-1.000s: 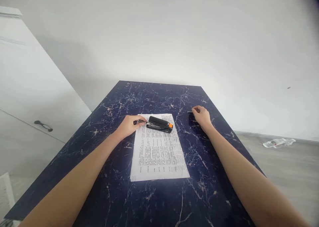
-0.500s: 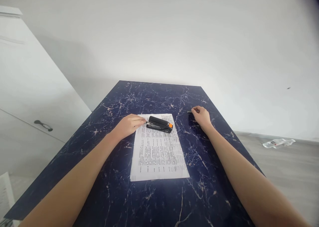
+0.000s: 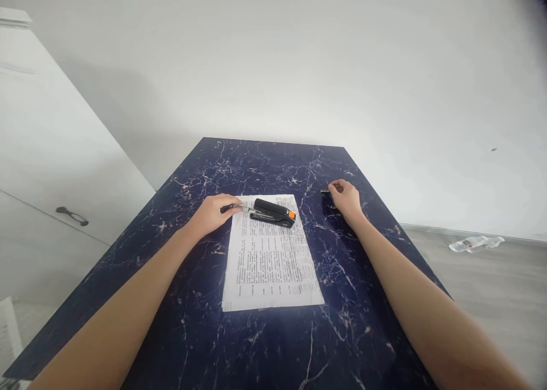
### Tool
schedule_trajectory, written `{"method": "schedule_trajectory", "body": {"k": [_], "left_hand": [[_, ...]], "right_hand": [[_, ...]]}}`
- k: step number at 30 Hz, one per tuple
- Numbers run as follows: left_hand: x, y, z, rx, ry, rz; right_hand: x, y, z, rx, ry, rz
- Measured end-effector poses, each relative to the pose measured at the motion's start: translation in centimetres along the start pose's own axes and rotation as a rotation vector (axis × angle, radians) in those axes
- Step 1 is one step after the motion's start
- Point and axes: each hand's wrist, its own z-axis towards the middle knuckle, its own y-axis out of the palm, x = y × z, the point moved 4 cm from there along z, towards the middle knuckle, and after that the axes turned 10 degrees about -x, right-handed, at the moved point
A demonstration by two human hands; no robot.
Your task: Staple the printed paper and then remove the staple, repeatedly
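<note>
A black stapler (image 3: 274, 212) with an orange patch lies on a stack of printed paper (image 3: 273, 270). From its left end sticks out a metal tray (image 3: 247, 208). My left hand (image 3: 216, 213) pinches the outer end of that tray between thumb and fingers, at the upper left of the paper. To the right of the paper, my right hand (image 3: 345, 199) is closed in a pinch just above the table. A short, thin, greyish strip (image 3: 325, 191), perhaps a row of staples, pokes out from its fingertips. Most of the strip is hidden.
The dark blue marbled table (image 3: 273, 350) reaches toward a pale wall (image 3: 299, 65). A white cabinet (image 3: 47, 122) with a dark handle (image 3: 72, 215) stands at the left. On the floor at the right lies a clear plastic package (image 3: 476, 243).
My left hand has moved left, away from the stapler's body, and more of the metal tray now shows. My right hand has stayed nearly still with the strip.
</note>
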Motion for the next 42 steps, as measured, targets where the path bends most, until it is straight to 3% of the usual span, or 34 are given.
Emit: {"method": "schedule_trajectory", "body": {"k": [4, 6, 7, 11, 13, 18, 24, 29, 34, 37, 42], "left_hand": [[-0.4, -0.4, -0.2, -0.045, -0.025, -0.052], [-0.4, -0.4, -0.2, -0.036, 0.004, -0.073], [-0.4, -0.4, -0.2, -0.034, 0.022, -0.078], [-0.1, -0.2, -0.3, -0.036, 0.084, -0.079], [0.4, 0.1, -0.3, -0.065, 0.125, -0.084], [2.4, 1.4, 0.0, -0.123, 0.167, -0.136], [4.2, 2.2, 0.3, -0.061, 0.043, -0.215], [4.9, 2.4, 0.3, -0.102, 0.109, -0.132], [5.0, 2.6, 0.4, -0.105, 0.121, -0.077], [4.6, 2.2, 0.4, -0.04, 0.039, -0.027], [2.7, 1.7, -0.7, 0.221, -0.36, 0.233]], "right_hand": [[-3.0, -1.5, -1.6, 0.183, -0.153, -0.008], [-5.9, -1.7, -2.9, 0.179, -0.283, 0.045], [-7.5, -1.4, -3.6, 0.085, -0.361, 0.109], [-13.9, 2.0, -7.5, -0.558, -0.706, 0.31], [-15.4, 3.5, -9.3, -0.657, -0.759, 0.274], [-15.7, 5.0, -11.0, -0.573, -0.718, 0.344], [-16.4, 4.2, -11.6, -0.601, -0.755, 0.462], [-17.5, 4.5, -12.8, -0.721, -0.805, 0.502], [-17.3, 4.9, -13.0, -0.694, -0.796, 0.488], [-16.8, 4.6, -12.5, -0.601, -0.743, 0.462], [-14.2, 3.5, -10.3, -0.24, -0.505, 0.458]]}}
